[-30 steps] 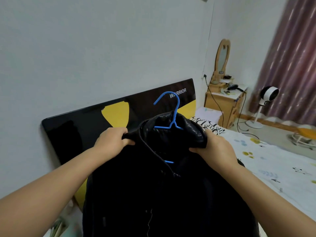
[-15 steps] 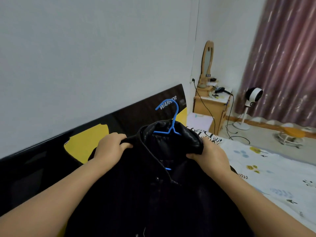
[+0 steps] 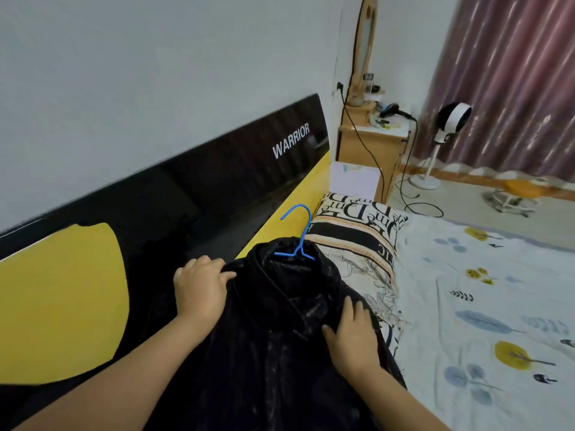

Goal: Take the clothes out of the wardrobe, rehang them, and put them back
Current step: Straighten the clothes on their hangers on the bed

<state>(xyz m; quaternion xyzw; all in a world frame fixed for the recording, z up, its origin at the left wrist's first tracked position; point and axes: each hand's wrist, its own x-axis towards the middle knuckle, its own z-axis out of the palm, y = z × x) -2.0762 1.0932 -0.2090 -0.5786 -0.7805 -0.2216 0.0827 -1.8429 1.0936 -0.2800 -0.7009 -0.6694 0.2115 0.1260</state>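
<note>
The black jacket (image 3: 280,337) looks like shiny, crinkled leather-like cloth. The thin blue hanger (image 3: 297,234) in its collar seems smooth plastic. The black-and-yellow headboard (image 3: 186,194) is glossy and mirror-smooth. The lettered pillow (image 3: 357,231) and patterned white bedsheet (image 3: 482,290) are soft matt cloth. The bedside cabinet (image 3: 367,150) is pale smooth wood.

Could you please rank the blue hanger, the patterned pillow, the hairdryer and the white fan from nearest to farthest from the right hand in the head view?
From the right hand:
1. Patterned pillow, just beyond.
2. Blue hanger, up-left, in the jacket collar.
3. Hairdryer, on the wooden cabinet.
4. White fan, by the curtain.
</note>
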